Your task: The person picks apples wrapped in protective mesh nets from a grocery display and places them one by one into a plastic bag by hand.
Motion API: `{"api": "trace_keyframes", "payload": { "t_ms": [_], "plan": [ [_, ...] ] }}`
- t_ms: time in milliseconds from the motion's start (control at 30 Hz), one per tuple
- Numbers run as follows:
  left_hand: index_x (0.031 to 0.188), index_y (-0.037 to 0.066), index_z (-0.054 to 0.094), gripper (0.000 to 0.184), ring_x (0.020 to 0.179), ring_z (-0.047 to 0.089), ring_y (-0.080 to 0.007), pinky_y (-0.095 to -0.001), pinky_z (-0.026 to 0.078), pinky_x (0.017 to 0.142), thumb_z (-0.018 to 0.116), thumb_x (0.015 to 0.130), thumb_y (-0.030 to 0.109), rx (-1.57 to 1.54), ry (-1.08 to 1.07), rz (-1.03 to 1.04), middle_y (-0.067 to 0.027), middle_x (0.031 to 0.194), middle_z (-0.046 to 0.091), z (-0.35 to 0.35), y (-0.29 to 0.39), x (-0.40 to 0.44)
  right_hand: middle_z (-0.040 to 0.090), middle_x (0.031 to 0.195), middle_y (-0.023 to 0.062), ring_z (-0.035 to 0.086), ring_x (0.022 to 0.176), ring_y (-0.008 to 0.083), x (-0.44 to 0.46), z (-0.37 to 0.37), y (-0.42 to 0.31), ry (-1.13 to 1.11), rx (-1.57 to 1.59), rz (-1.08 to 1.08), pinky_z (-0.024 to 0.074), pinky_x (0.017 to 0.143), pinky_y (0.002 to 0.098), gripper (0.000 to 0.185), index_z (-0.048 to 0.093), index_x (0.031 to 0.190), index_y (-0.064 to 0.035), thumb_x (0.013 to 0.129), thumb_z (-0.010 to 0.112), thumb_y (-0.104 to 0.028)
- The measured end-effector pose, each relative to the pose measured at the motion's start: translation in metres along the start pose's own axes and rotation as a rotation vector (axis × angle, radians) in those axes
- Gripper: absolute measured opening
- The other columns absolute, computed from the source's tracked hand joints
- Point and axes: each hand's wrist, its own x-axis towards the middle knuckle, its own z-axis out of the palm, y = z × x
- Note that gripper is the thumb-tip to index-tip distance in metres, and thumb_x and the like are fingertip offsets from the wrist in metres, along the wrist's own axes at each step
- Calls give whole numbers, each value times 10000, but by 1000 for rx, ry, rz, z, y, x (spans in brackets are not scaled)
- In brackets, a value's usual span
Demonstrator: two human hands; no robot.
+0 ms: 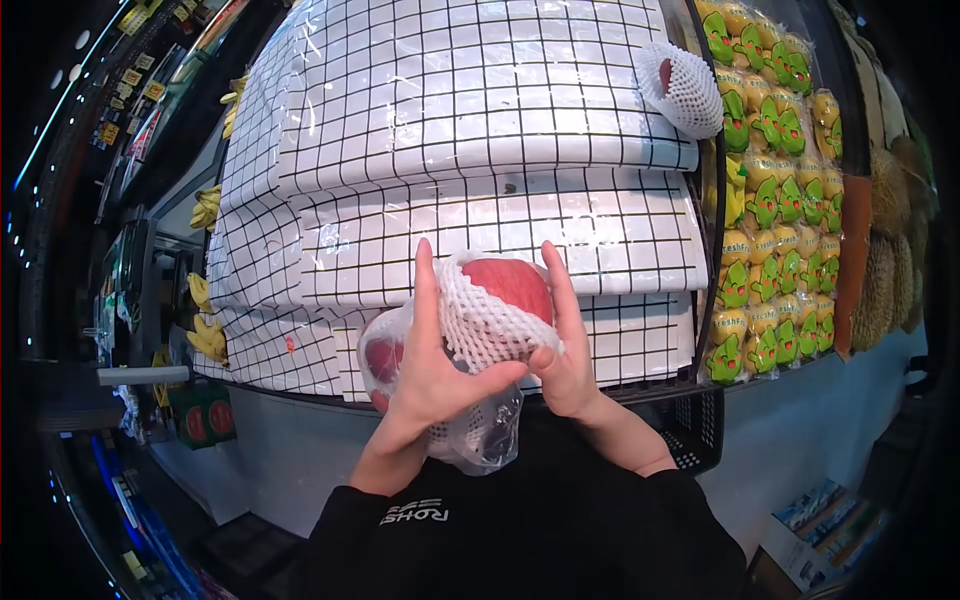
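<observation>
"Fresh" stands on the fruit packs [778, 225]; shirt lettering [415, 514] is unclear.

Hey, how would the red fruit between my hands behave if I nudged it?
The red fruit would probably roll, since it looks rounded. Its white foam net is open-meshed, so it should squash slightly and may cushion knocks. The smooth-looking bare skin might feel slippery.

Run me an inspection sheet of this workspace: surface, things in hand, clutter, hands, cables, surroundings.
Surface: white checked cloth over a stepped display, with creases and glare.
Things in hand: red fruit partly covered by a white foam net.
Clutter: clear plastic bag below the hands; another netted fruit at the cloth's upper right.
Hands: left hand and right hand cup the red fruit from opposite sides.
Cables: nothing seen.
Surroundings: bananas left, packaged yellow fruit right.
</observation>
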Motion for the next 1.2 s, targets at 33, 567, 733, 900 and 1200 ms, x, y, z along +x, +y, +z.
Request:
{"api": "trace_keyframes", "payload": {
  "t_ms": [33,567,733,900,1200],
  "plan": [
    [1499,-22,-83,1285,1181,530,-280,-376,441,982,863,668,234,-13,6,-18,-216,1320,454,-1,1,0,362,1440,273,391,1333,315,-1,-3,3,-10,-44,0,318,1081,393,1060,146,1483,82,847,575,-649],
    [1509,-47,19,970,1124,539,-204,-315,416,981,629,887,381,-210,38,-103,-173,1251,524,-17,-4,4,614,1196,222,595,1117,261,10,-13,-9,2,-59,105,454,966,375,757,385,1400,64,895,642,-439],
    [1508,-34,96,863,1176,532,-247,-356,405,1020,484,939,487,-345,131,-141,-182,1280,521,-15,-1,3,571,1275,203,555,1178,240,7,-14,-10,-80,-120,-86,439,991,381,782,378,1414,46,853,711,-384],
    [1433,2,303,690,1195,542,-340,-447,427,1026,223,989,523,-709,63,-197,-206,1309,529,-25,3,5,585,1260,163,576,1136,228,4,-16,-3,-110,-22,-125,452,976,371,788,447,1378,19,754,817,-287],
    [1364,-37,395,728,1183,522,-457,-590,470,959,409,948,559,-791,-62,-267,-268,1331,486,-36,-11,-5,363,1461,227,379,1349,330,20,-22,-5,-264,-257,-309,338,1083,441,1057,351,1444,8,601,911,-297]
  ]
}}
